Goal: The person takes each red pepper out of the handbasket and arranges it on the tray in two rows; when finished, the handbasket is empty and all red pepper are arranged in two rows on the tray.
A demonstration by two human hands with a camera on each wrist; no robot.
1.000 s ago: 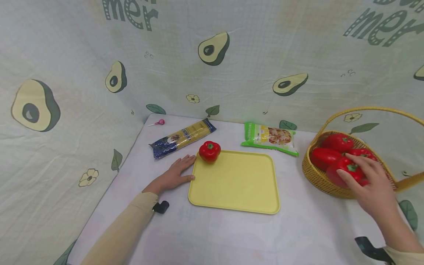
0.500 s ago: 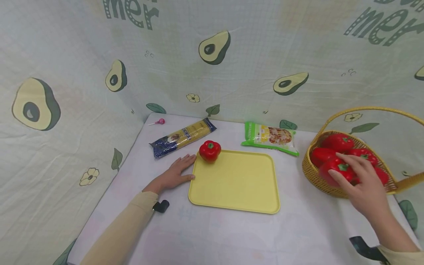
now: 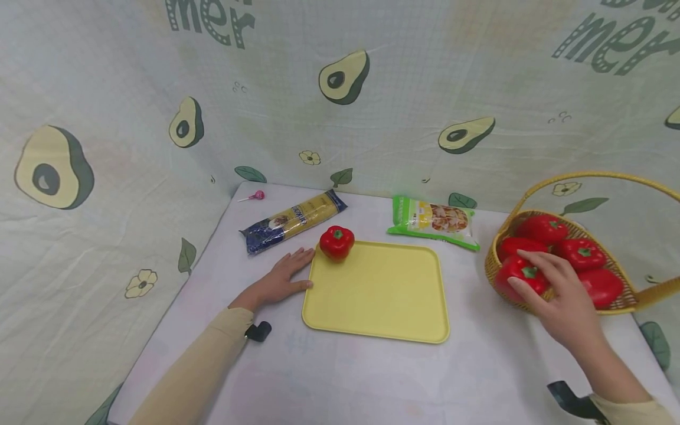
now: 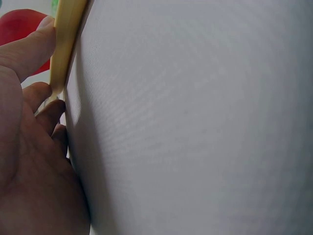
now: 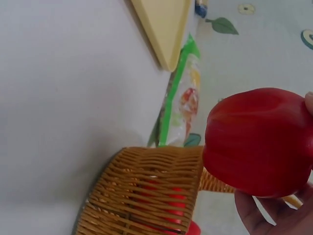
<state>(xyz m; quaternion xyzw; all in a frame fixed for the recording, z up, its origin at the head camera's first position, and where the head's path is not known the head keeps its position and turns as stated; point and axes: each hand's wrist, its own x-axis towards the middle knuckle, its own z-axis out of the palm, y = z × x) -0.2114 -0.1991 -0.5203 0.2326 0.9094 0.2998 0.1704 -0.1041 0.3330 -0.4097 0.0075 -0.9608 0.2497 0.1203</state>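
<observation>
Pinched between the thumb and fingers of my right hand is a red bell pepper, its green stem facing up. The right wrist view shows this pepper raised above the rim of the wicker basket, fingers at its far end and underside. Several other red peppers stay in the basket. My left hand lies on the table with fingers spread, thumb and fingertips at the left edge of the yellow tray. Another red bell pepper sits in the tray's far left corner.
Behind the tray lie a blue-and-gold pasta packet and a green-edged food packet. A pink lollipop lies at the back left. The basket's tall handle arches over its peppers. Avocado-printed cloth hangs behind the table.
My right hand has moved left with the bell pepper, from over the basket's middle to its left rim, uncovering peppers behind. My left hand stays put at the tray.
</observation>
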